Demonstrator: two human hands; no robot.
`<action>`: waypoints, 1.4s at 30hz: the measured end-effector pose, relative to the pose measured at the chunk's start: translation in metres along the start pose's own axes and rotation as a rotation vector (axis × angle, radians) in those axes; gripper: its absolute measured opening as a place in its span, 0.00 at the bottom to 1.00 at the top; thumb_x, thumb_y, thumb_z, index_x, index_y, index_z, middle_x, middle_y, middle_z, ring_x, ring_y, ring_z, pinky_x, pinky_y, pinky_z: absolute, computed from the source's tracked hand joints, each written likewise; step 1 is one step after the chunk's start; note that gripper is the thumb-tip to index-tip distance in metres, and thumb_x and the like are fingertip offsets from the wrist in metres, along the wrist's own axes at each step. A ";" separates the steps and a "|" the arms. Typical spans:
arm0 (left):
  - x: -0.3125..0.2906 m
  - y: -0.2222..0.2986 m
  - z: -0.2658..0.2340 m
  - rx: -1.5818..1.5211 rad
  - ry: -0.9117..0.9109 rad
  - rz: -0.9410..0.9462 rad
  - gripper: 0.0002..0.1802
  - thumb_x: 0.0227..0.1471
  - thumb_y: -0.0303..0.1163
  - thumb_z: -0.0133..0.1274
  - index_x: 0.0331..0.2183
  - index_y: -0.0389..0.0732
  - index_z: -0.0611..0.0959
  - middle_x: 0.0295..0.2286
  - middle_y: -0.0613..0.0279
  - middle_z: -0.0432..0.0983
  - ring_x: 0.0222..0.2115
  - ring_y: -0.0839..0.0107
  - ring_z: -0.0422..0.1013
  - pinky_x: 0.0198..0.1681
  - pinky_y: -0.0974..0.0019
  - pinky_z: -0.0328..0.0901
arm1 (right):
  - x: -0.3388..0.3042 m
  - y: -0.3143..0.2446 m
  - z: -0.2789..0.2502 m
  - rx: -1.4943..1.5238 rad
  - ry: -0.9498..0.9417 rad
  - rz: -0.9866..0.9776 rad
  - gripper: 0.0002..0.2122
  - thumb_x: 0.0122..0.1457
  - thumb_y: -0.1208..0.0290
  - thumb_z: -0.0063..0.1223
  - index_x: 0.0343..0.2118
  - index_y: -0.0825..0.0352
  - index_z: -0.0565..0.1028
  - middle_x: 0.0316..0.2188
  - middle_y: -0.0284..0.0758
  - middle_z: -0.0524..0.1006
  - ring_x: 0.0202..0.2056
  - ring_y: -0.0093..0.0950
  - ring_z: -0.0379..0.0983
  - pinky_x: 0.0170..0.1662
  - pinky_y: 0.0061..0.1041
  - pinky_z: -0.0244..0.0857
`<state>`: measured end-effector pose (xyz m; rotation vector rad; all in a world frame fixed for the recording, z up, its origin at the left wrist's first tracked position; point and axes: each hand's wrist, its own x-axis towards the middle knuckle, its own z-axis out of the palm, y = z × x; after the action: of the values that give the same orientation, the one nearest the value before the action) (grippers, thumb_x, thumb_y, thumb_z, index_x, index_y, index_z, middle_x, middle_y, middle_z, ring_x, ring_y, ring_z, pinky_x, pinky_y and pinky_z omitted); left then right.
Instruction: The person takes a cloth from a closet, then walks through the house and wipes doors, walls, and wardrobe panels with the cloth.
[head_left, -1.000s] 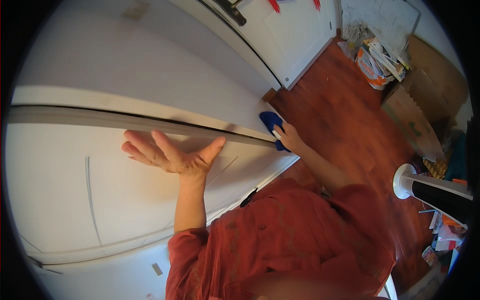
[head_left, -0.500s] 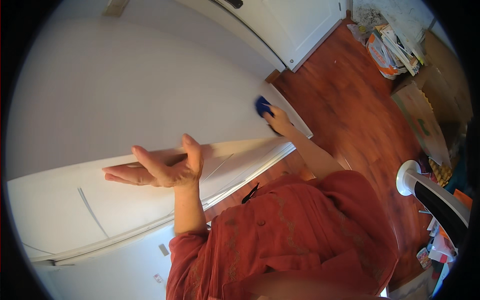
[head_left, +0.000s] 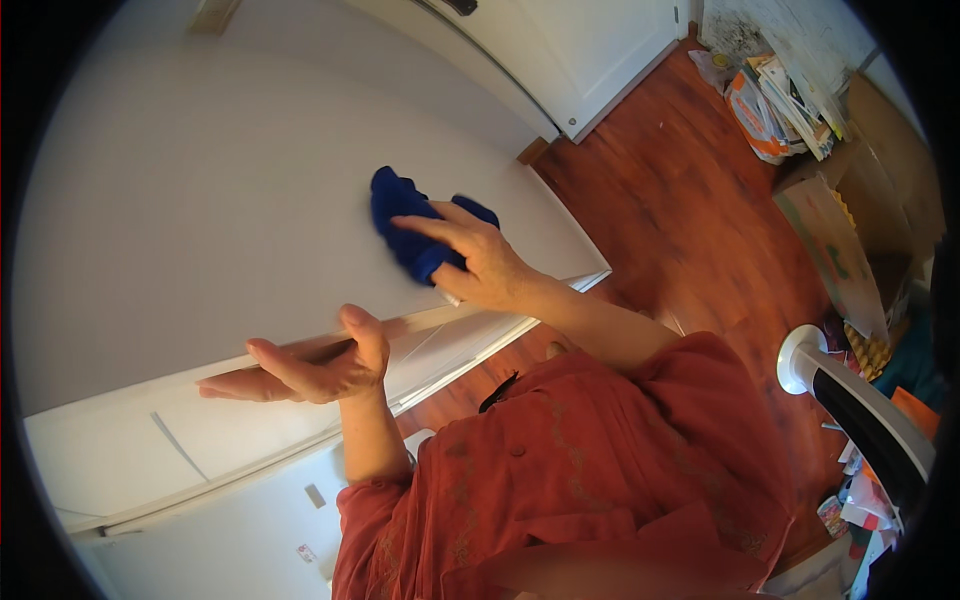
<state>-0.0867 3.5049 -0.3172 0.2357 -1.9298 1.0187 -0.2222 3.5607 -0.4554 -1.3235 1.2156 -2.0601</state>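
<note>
A dark blue cloth point(head_left: 405, 225) lies bunched on the smooth pale top point(head_left: 200, 230) of a white cabinet, right of the middle. My right hand point(head_left: 480, 262) presses on it and grips it, some fingers stretched over the fabric. Cloth shows on both sides of that hand. Against the cabinet's near edge point(head_left: 140, 388) rests my left hand point(head_left: 315, 368), with its fingers spread apart and nothing in them. Part of its palm is hidden from view.
White drawer fronts point(head_left: 110, 450) drop below the top's near edge. A white door point(head_left: 610, 50) stands at the back, beside a reddish wooden floor point(head_left: 640, 190). To the right are a cardboard box point(head_left: 850, 230), a bag of papers point(head_left: 765, 110) and a white-and-black stand point(head_left: 860, 410).
My right hand has swept the blue cloth leftward from near the right end of the top. My left hand stays spread at the edge, slightly lower in view.
</note>
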 end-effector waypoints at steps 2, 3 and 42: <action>0.004 0.002 0.002 -0.020 -0.001 0.001 0.43 0.48 0.50 0.53 0.58 0.33 0.63 0.62 0.36 0.40 0.64 0.43 0.34 0.61 0.35 0.36 | -0.022 0.051 0.000 -0.066 0.069 0.070 0.24 0.48 0.79 0.50 0.52 0.61 0.71 0.39 0.41 0.73 0.38 0.36 0.70 0.43 0.30 0.65; 0.005 0.003 0.001 -0.038 -0.004 0.008 0.42 0.48 0.49 0.53 0.58 0.33 0.63 0.62 0.36 0.39 0.64 0.43 0.34 0.61 0.35 0.36 | -0.039 0.081 0.001 -0.126 0.142 0.139 0.24 0.48 0.79 0.50 0.52 0.61 0.71 0.38 0.41 0.74 0.37 0.36 0.71 0.42 0.30 0.66; 0.010 0.019 0.007 -0.105 0.079 -0.250 0.32 0.33 0.52 0.61 0.44 0.52 0.83 0.57 0.34 0.55 0.62 0.44 0.44 0.62 0.47 0.41 | -0.088 -0.007 -0.018 -0.061 0.028 0.514 0.20 0.53 0.77 0.49 0.51 0.69 0.70 0.33 0.36 0.75 0.30 0.22 0.71 0.34 0.22 0.67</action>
<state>-0.1069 3.5140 -0.3218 0.3619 -1.8235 0.7496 -0.1962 3.6354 -0.4982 -0.8845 1.4582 -1.6867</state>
